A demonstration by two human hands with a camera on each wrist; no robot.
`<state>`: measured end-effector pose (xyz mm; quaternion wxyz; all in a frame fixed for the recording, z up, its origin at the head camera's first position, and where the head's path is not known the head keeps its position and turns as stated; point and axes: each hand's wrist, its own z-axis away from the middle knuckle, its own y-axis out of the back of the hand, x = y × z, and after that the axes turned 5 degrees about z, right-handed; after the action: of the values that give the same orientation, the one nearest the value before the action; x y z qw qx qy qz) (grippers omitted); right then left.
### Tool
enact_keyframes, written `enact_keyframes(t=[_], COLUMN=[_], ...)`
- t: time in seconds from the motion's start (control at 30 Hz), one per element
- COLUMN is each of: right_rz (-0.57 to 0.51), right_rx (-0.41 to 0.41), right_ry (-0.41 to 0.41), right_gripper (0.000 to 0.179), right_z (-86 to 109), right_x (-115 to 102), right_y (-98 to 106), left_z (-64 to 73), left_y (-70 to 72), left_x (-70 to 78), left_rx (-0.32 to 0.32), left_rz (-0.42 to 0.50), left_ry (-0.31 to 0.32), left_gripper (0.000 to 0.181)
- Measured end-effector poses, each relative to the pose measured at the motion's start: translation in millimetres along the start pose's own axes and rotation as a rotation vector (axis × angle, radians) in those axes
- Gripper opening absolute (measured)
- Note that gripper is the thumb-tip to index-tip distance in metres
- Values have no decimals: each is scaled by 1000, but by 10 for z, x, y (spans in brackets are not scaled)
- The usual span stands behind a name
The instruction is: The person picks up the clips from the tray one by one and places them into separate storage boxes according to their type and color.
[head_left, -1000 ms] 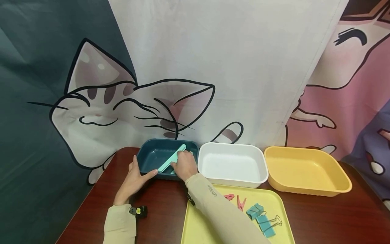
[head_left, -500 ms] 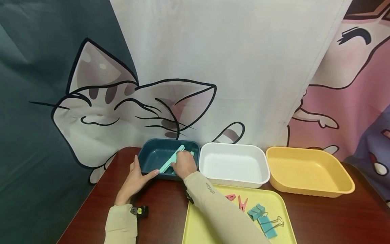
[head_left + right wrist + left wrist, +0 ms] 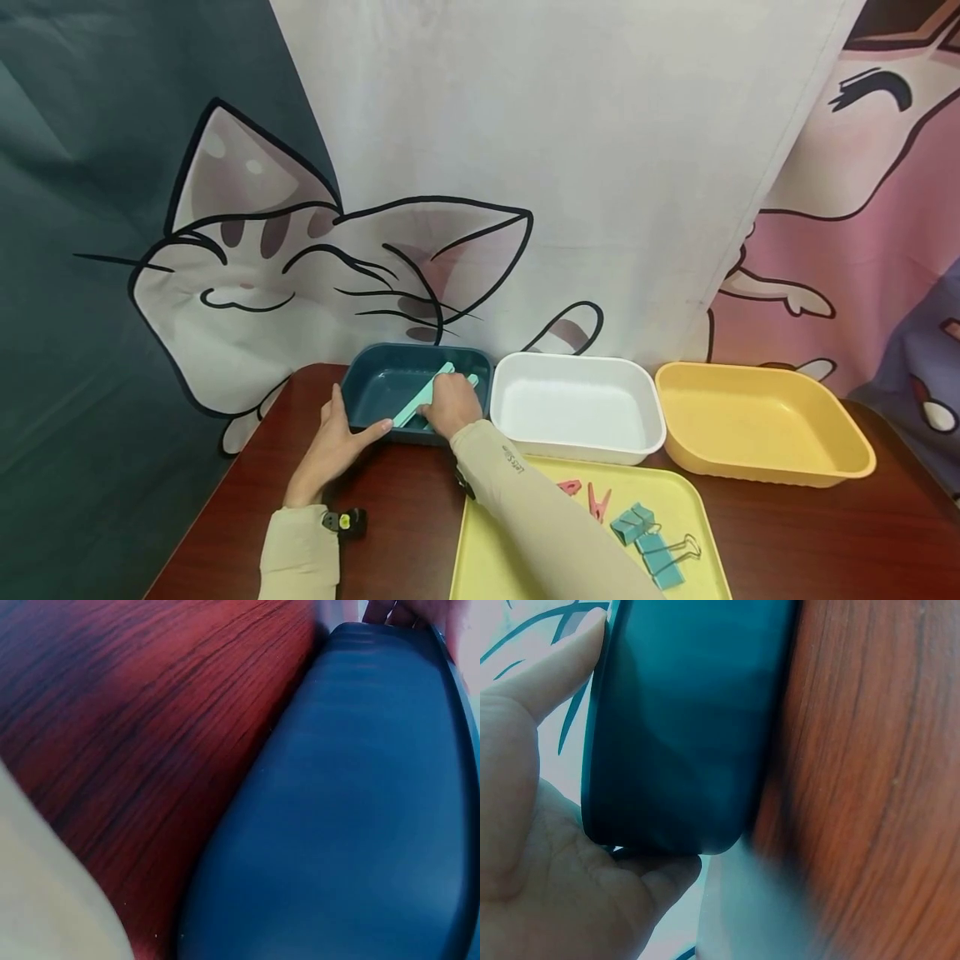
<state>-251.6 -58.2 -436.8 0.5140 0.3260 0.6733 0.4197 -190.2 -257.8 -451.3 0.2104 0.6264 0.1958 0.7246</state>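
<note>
A dark teal plastic basin [image 3: 416, 348] stands at the left end of a row of bins. My left hand [image 3: 330, 446] holds its near left corner, thumb along the front rim and fingers against the end wall, as the left wrist view also shows on the basin wall [image 3: 697, 735]. Inside the basin, my right hand [image 3: 452, 407] grips a long mint-green sealing clip [image 3: 418, 403], slanted from front left to back right. Another mint-green piece [image 3: 473, 380] shows just past the knuckles, mostly hidden. In the right wrist view, the basin's outer wall [image 3: 352, 810] hides the right hand's fingers.
A white bin [image 3: 573, 400] and a yellow bin [image 3: 757, 417] continue the row to the right. In front, a pale yellow tray [image 3: 487, 558] carries pink clothespins [image 3: 597, 502] and teal binder clips [image 3: 660, 560]; the right sleeve crosses over it. A printed curtain hangs behind.
My right hand has sunk slightly with the sealing clip, deeper into the basin. The left hand keeps its place on the corner.
</note>
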Motion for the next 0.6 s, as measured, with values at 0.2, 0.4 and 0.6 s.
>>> enact_keyframes(t=[0.2, 0.4, 0.6], right_rz=[-17, -42, -25], right_rx=[-27, -65, -90], right_ry=[-13, -18, -3], right_gripper=[33, 38, 41], right_z=[-38, -74, -90], right_x=[5, -3, 1], right_y=[-35, -45, -50], left_z=[16, 21, 23], left_y=[0, 9, 8], left_x=[18, 27, 19], left_rx=[6, 6, 1], left_rz=[9, 12, 13], left_ry=[-2, -6, 12], left_gripper=[124, 124, 125])
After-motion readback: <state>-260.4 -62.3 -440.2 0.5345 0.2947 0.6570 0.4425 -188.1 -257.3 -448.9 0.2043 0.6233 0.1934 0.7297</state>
